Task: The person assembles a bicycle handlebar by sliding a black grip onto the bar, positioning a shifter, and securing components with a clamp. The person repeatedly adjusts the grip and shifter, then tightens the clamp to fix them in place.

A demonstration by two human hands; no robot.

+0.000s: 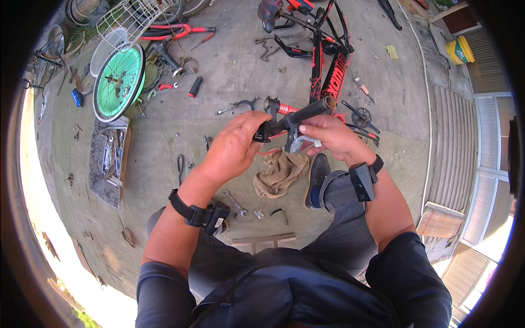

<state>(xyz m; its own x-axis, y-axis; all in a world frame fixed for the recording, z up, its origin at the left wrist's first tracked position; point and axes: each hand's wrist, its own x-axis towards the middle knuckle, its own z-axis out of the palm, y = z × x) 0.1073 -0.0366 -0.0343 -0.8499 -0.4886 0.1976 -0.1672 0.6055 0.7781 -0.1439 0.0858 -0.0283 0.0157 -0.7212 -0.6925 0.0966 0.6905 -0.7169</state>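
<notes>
In front of me, between my hands, is a black bicycle frame part (310, 111) with an open tube end and a red coil spring (285, 109). At its left end, my left hand (234, 141) is closed around a small black ridged part (263, 132). My right hand (334, 136) grips the tube side, thumb on top and fingers underneath. By the right fingertips a curved silver metal piece (302, 144) hangs against the frame part. Whether it is fixed on is hard to see. Below lies a crumpled brown cloth (279, 175), beside my shoe (318, 174).
A black-and-red bicycle frame (333, 74) lies ahead, with a crankset (362, 117) near it. On the left are a green-covered wheel (117, 82), a wire basket (128, 22) and a tool tray (109, 161). A wrench (236, 203) lies near my feet.
</notes>
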